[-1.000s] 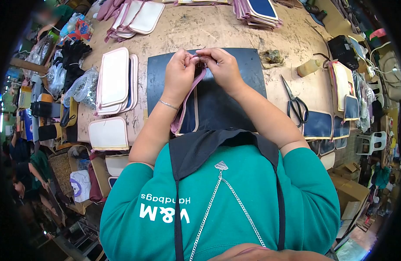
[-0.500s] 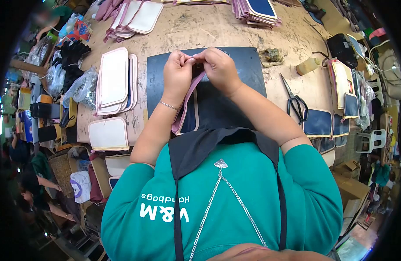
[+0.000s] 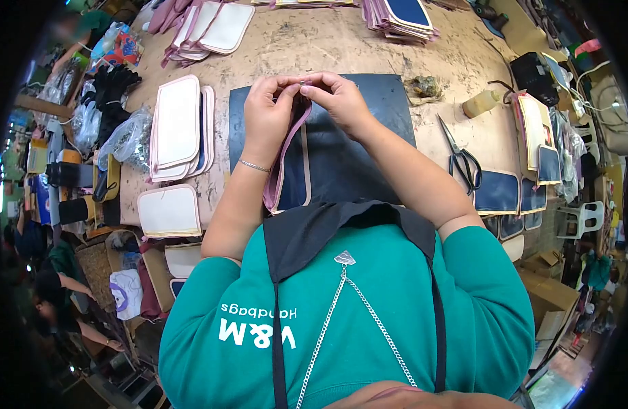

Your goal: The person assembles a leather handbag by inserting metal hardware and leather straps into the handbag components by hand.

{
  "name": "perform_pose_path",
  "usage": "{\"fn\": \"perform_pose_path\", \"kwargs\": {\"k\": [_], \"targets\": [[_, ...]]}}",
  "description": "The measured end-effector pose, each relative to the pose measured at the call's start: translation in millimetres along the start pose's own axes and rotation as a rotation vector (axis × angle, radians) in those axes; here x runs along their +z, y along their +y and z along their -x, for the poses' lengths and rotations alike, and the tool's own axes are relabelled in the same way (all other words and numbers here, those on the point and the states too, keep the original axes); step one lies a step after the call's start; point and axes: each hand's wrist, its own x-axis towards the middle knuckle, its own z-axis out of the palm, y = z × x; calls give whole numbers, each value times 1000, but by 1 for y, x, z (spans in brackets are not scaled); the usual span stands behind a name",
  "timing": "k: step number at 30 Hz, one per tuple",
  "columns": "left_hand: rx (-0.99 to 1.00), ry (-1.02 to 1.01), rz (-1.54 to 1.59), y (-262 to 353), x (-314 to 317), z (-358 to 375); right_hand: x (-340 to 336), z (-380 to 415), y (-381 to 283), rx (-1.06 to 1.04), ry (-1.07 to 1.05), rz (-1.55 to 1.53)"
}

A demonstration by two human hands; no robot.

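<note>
My left hand (image 3: pixel 267 112) and my right hand (image 3: pixel 338 102) meet above a dark cutting mat (image 3: pixel 375 143). Thumbs and fingertips of both are closed on the upper end of a navy panel with a pink fabric edge (image 3: pixel 287 163). That panel hangs down toward my apron, its pink edge running from my fingertips to the lower end. Exactly what lies between the fingertips is too small to make out. Scissors with black handles (image 3: pixel 465 163) lie to the right of the mat.
White panels with pink borders (image 3: pixel 177 123) are stacked on the left, with another white panel (image 3: pixel 169 210) below. More panel stacks (image 3: pixel 399 20) stand at the back. A small bottle (image 3: pixel 481 103), navy panels (image 3: pixel 497 192) and a black box (image 3: pixel 533 78) are on the right.
My hands have shifted slightly left, and the right thumb has straightened toward the left one. The panel has swung a little left with them. Both hands keep their grip.
</note>
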Motion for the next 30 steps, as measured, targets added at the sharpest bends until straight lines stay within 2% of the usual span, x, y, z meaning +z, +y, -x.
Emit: {"fn": "perform_pose_path", "kwargs": {"k": [3,9,12,15,18,21,30], "targets": [[-46,9,81,1,2,0,1,0,-1,3,6,-24],[-34,4,67,-4,2,0,-1,-2,-2,-9,18,119],[-202,-3,246,-7,5,1,4,0,0,-140,94,145],[-268,18,392,1,6,2,3,2,-1,-164,87,112],[-263,-41,315,-14,3,3,1,1,-1,-161,102,209],[-278,-38,228,-14,3,4,3,0,0,-315,132,348],[-302,-67,201,-12,4,6,5,5,-9,-391,159,437]]}}
